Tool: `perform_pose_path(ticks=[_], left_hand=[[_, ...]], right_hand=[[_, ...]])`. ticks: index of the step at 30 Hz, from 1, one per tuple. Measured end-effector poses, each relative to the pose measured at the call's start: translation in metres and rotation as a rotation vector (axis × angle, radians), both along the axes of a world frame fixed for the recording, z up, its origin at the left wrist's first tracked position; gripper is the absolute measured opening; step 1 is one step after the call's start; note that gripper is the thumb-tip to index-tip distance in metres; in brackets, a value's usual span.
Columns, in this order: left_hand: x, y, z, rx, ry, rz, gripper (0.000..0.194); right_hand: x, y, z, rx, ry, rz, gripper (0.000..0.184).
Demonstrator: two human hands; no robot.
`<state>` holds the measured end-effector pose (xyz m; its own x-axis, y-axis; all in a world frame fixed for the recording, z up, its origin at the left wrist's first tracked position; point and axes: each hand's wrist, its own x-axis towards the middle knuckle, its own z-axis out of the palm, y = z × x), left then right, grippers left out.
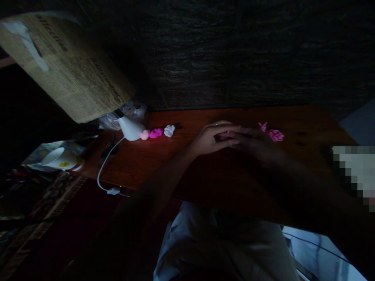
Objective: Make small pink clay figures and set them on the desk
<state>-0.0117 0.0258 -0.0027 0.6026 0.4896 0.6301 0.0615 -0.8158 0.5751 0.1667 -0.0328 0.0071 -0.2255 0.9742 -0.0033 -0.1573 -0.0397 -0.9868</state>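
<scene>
Both my hands meet over the middle of a reddish wooden table (190, 164) in dim light. My left hand (212, 137), with a ring on one finger, lies with fingers pressed together against my right hand (253, 142). A small pink piece (225, 134) shows between the fingertips. Crumpled pink bits (274, 134) lie just beyond my right hand. To the left sit three small lumps in a row: pale pink (144, 134), magenta (156, 133) and white (169, 130).
A white lamp base (131, 128) with a cord (102, 171) stands at the table's left, with crinkled plastic (133, 110) behind it. A printed paper sheet (67, 66) hangs upper left. A white cup (60, 160) lies on clutter at the left. A dark wall (249, 54) backs the table.
</scene>
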Motion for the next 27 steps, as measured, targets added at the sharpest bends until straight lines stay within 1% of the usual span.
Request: perform_pose_path(ticks=[2, 5, 9, 12, 15, 18, 21, 24, 27], left_hand=[[0.0002, 0.0028, -0.0029, -0.078, -0.043, -0.031, 0.036], [0.0006, 0.0049, -0.005, -0.272, -0.112, -0.081, 0.032], [-0.0008, 0.0043, -0.0015, -0.535, -0.188, -0.131, 0.027], [-0.0025, 0.0035, 0.0012, -0.642, -0.187, -0.145, 0.028], [-0.0031, 0.0032, 0.0011, -0.679, -0.178, -0.153, 0.028], [-0.0028, 0.0024, 0.0006, -0.667, -0.171, -0.141, 0.028], [-0.0024, 0.0018, 0.0008, -0.653, -0.189, -0.117, 0.029], [-0.0019, 0.002, 0.0009, -0.618, -0.205, -0.063, 0.03], [-0.0004, 0.002, 0.0011, -0.61, -0.207, 0.011, 0.031]], right_hand=[[0.0005, 0.0004, 0.0011, -0.036, 0.023, 0.008, 0.035], [0.003, 0.0015, 0.0024, -0.103, 0.082, 0.019, 0.032], [0.0053, 0.0025, 0.0034, -0.154, 0.155, 0.021, 0.027], [0.0044, 0.0017, 0.0027, -0.16, 0.187, 0.021, 0.024], [0.0027, -0.0001, 0.0011, -0.129, 0.165, 0.04, 0.022], [0.002, -0.0008, 0.0002, -0.077, 0.123, 0.053, 0.02], [0.0022, 0.0003, 0.0011, -0.07, 0.121, 0.039, 0.019], [0.0018, 0.0009, 0.0039, -0.103, 0.127, 0.032, 0.016], [-0.0006, -0.0011, 0.0078, -0.119, 0.108, 0.016, 0.017]])
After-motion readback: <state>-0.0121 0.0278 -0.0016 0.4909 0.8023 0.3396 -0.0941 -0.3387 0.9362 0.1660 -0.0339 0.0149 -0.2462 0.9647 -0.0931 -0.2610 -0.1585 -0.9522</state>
